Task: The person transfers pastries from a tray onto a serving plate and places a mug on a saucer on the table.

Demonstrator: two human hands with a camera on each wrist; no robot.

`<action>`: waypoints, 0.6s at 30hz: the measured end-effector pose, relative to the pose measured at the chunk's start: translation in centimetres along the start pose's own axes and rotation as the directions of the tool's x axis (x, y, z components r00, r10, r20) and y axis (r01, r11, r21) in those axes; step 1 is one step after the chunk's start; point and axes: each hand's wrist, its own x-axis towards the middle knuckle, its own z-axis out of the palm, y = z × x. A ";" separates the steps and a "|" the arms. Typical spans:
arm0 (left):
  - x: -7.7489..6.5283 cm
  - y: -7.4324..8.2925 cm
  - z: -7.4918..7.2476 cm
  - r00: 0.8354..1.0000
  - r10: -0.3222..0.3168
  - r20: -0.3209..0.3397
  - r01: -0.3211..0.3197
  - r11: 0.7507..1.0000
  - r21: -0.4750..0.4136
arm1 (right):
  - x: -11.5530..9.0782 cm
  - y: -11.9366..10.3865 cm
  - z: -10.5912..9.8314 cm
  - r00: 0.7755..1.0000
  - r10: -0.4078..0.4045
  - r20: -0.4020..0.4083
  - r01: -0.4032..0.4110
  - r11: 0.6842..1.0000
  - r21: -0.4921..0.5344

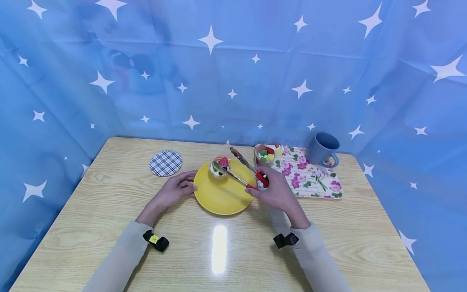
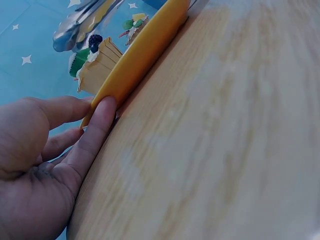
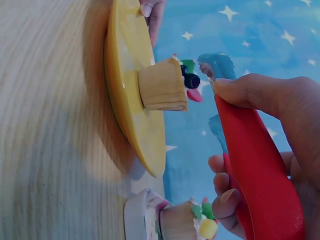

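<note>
Your right hand (image 1: 273, 188) curls its fingers round the tongs (image 3: 262, 170); your left hand (image 1: 176, 188) pinches the plate (image 1: 219, 200) rim. The cupcake (image 3: 162, 86) on that plate looks light and fragile: take its sides gently.

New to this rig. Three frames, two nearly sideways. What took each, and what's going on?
There's no robot: these are a person's bare hands. The wide picture comes from a head-worn camera looking forward and down. The tilted ones come from the wrist cameras, one per hand.

On the wooden table are a yellow plate bearing a fruit-topped cupcake, a checked round coaster, and a floral tray with a second cupcake and, at its back right corner, a blue mug.

The left hand holds the plate's rim. The right hand grips red-handled tongs, their arms apart, near the plated cupcake.
</note>
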 end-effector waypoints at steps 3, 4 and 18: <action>0.0 0.0 0.0 1.000 -0.006 -0.003 0.006 1.000 0.004 | 0.0 0.3 -0.4 1.000 0.015 -0.005 -0.015 1.000 -0.005; 0.0 0.0 0.0 1.000 -0.006 -0.004 0.006 1.000 0.005 | 0.0 0.4 -0.5 1.000 0.017 -0.005 -0.017 1.000 -0.008; 0.0 -0.2 0.1 1.000 0.007 -0.007 -0.007 1.000 0.017 | 0.0 2.2 -2.8 0.996 0.066 -0.057 -0.068 0.997 -0.036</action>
